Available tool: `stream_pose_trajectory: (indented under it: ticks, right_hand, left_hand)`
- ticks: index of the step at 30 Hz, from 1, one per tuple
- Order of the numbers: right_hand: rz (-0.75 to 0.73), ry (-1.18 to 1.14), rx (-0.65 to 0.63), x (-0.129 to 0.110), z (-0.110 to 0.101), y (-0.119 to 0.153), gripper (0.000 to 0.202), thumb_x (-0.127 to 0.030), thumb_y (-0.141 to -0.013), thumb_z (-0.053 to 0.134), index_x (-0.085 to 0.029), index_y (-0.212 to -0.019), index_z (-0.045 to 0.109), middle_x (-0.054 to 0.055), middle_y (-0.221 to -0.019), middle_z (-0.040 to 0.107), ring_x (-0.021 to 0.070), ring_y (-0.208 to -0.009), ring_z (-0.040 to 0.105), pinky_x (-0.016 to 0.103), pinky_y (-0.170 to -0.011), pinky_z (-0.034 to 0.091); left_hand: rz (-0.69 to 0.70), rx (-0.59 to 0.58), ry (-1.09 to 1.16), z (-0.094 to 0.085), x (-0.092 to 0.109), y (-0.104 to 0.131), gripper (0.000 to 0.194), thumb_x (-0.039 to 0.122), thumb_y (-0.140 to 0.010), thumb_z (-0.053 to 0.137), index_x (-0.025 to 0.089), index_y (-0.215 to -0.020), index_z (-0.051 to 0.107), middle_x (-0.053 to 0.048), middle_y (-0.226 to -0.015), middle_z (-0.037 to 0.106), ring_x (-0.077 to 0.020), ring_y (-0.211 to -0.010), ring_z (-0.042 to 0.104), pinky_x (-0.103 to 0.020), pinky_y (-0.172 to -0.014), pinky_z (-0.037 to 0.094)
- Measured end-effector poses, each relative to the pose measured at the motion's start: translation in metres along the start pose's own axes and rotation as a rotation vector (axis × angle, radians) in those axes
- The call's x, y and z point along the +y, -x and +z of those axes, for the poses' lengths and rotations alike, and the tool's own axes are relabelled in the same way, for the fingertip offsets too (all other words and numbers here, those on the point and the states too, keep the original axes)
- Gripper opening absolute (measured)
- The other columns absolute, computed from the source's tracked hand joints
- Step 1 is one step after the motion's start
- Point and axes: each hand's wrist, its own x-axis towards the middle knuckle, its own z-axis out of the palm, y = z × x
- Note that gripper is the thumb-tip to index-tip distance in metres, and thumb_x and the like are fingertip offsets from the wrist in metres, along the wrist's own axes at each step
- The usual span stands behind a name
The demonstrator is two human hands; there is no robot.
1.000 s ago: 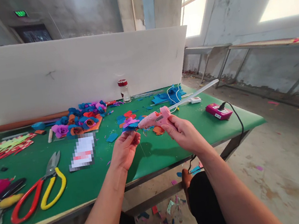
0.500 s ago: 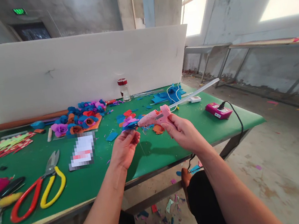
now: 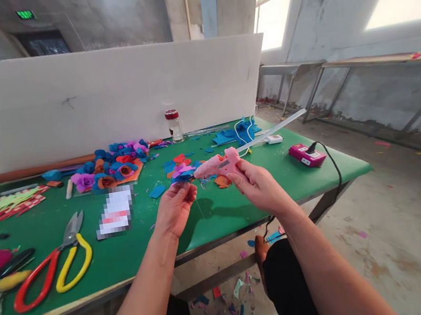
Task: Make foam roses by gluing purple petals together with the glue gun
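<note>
My right hand [image 3: 256, 182] is wrapped round the handle of a pink hot glue gun [image 3: 214, 166], with a long pale glue stick [image 3: 274, 130] jutting from its back end. The gun's nozzle points left and meets, or nearly meets, a blue paper flower [image 3: 182, 176] pinched in my left hand [image 3: 178, 205]. A thin wire or strand hangs below the left fingers. The fingers partly hide the flower. Behind the hands lie loose paper petals [image 3: 181, 159] in red, pink and blue, with orange paper pieces [image 3: 222, 181] under the gun.
Finished paper flowers [image 3: 125, 171] are heaped at the left, beyond red-and-yellow-handled scissors [image 3: 73, 248]. A red-lidded glass jar [image 3: 174, 126] stands at the back before a white board [image 3: 105, 99]. A magenta power socket [image 3: 306, 155] with a black cord sits on the green table [image 3: 340, 169], right.
</note>
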Motion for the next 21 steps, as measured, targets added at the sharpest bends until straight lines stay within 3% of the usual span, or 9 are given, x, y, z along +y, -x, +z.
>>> stream_pose_trajectory:
  ticks: [7,14,21]
  right_hand:
    - [-0.012,0.015,0.012,0.0036,-0.0012,-0.0008,0.024,-0.039,-0.093,0.047,-0.019,-0.083,0.054,0.002,-0.07,0.06,0.0131,-0.058,0.05,0.023,-0.054,0.036]
    - [-0.054,0.076,0.055,0.0071,0.0005,-0.0021,0.022,-0.035,-0.093,0.047,-0.017,-0.097,0.059,0.005,-0.078,0.064,0.0158,-0.063,0.055,0.025,-0.058,0.039]
    - [-0.064,0.133,0.058,0.0053,-0.0008,-0.0007,0.021,-0.032,-0.093,0.048,-0.015,-0.097,0.059,0.006,-0.083,0.066,0.015,-0.065,0.056,0.024,-0.06,0.038]
  left_hand:
    - [-0.006,-0.009,-0.006,0.001,0.0005,0.0008,0.018,0.02,-0.064,0.083,0.014,-0.077,0.072,-0.003,-0.067,0.068,-0.0104,-0.063,0.06,-0.022,-0.06,0.043]
    - [-0.009,-0.002,-0.009,0.0024,0.0005,0.0006,0.02,0.02,-0.063,0.083,0.014,-0.079,0.073,-0.003,-0.065,0.067,-0.0103,-0.063,0.059,-0.022,-0.06,0.043]
    - [-0.016,0.018,0.009,-0.0009,0.0006,0.0005,0.027,0.022,-0.057,0.087,0.011,-0.077,0.072,-0.003,-0.066,0.067,-0.0107,-0.063,0.06,-0.022,-0.06,0.043]
